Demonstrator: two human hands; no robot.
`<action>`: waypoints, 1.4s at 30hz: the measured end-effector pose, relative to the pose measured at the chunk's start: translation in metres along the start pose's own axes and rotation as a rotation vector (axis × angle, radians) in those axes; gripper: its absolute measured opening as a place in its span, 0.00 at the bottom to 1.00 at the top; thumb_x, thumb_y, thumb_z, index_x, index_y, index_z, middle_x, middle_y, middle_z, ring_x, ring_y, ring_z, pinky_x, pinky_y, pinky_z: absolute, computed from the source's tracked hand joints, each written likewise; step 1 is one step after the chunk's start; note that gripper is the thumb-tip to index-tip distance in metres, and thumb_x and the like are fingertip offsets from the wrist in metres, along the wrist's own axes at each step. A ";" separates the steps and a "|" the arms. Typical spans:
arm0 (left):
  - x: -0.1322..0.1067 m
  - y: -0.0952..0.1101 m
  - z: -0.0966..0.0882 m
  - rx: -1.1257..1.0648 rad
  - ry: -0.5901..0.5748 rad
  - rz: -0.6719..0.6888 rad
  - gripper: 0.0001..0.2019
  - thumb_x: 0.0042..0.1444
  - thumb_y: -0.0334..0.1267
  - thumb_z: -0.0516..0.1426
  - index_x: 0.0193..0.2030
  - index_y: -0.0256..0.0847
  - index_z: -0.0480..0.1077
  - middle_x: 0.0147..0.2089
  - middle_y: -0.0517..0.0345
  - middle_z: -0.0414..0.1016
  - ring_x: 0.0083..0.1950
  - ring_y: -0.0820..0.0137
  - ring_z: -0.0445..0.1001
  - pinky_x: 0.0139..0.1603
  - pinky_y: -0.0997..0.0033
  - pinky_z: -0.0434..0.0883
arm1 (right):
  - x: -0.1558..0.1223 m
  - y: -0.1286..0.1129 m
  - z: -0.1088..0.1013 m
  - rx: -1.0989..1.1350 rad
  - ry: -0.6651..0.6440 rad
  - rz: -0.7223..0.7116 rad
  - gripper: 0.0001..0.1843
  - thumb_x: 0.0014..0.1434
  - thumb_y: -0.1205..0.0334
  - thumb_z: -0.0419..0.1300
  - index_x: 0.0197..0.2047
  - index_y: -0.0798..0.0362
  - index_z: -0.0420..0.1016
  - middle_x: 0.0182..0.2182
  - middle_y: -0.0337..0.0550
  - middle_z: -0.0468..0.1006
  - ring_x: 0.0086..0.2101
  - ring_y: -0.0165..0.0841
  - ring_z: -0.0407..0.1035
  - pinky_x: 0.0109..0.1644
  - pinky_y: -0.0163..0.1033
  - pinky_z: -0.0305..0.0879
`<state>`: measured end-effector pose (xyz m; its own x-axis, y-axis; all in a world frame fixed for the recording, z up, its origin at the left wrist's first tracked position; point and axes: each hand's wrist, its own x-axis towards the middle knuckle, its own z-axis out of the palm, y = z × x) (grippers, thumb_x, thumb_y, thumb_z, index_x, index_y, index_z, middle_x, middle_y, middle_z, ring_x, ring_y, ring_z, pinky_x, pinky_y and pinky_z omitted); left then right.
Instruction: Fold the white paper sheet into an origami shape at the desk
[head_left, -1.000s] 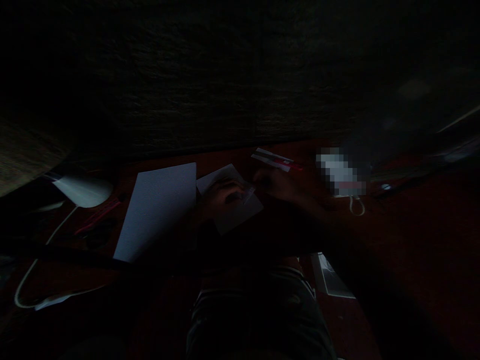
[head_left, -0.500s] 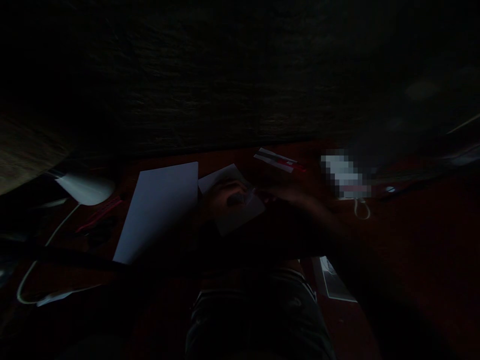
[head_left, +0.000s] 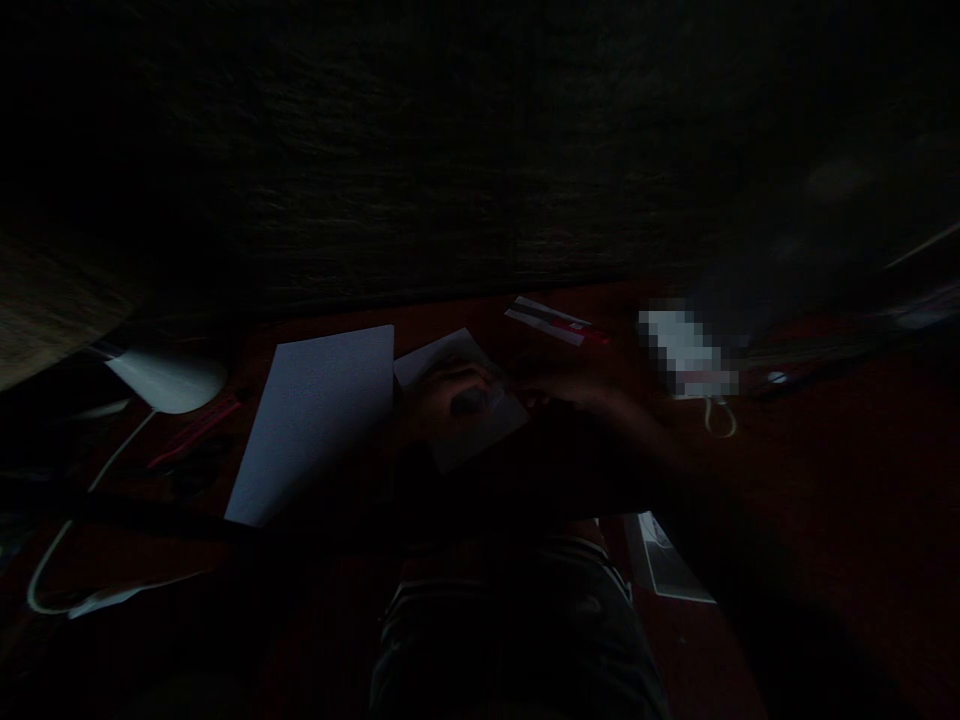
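Note:
The scene is very dark. My left hand [head_left: 444,388] is curled over a small pale sheet of paper [head_left: 484,432], its fingers bent together around something small and partly see-through that I cannot make out. Close on its right is my right hand [head_left: 566,386], fingers drawn together at the small sheet's right edge. Whatever those fingers grip is lost in shadow. A larger white sheet [head_left: 322,410] lies to the left of my left hand, partly shaded by my forearm.
A long narrow pack or strip with a red end [head_left: 555,320] lies behind my hands. At left stand a white cone-shaped object [head_left: 169,380] with a pale cable [head_left: 112,475] and a red object [head_left: 195,430]. A blurred-out pale item [head_left: 686,350] with a loop [head_left: 720,418] lies right.
Both hands stay in nearly the same place; the right fingers shift slightly. The whole view slides a little to the left.

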<state>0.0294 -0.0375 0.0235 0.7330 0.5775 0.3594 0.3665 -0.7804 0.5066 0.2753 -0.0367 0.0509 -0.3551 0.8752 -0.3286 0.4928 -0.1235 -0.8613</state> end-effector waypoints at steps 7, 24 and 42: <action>0.003 0.014 0.007 0.173 0.030 -0.081 0.13 0.63 0.48 0.62 0.48 0.43 0.72 0.52 0.50 0.81 0.55 0.55 0.78 0.62 0.50 0.68 | -0.003 -0.003 0.002 -0.579 0.166 -0.279 0.14 0.61 0.67 0.65 0.49 0.48 0.84 0.47 0.44 0.86 0.45 0.39 0.80 0.47 0.39 0.72; 0.004 0.023 0.009 0.324 0.025 -0.152 0.06 0.59 0.33 0.59 0.44 0.43 0.71 0.44 0.53 0.81 0.48 0.57 0.78 0.57 0.53 0.68 | -0.010 -0.008 0.011 -0.902 0.094 -0.495 0.16 0.61 0.64 0.64 0.52 0.52 0.82 0.52 0.50 0.84 0.46 0.43 0.78 0.45 0.41 0.68; 0.005 0.021 0.012 0.291 0.008 -0.188 0.00 0.62 0.34 0.57 0.39 0.42 0.70 0.42 0.53 0.79 0.45 0.60 0.76 0.50 0.59 0.71 | -0.016 -0.019 0.016 -1.055 0.081 -0.376 0.25 0.63 0.60 0.63 0.62 0.54 0.76 0.59 0.55 0.80 0.51 0.48 0.79 0.50 0.45 0.71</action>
<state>0.0472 -0.0535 0.0265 0.6328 0.7190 0.2875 0.6441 -0.6948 0.3198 0.2594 -0.0557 0.0664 -0.5887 0.8063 -0.0577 0.8053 0.5788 -0.1283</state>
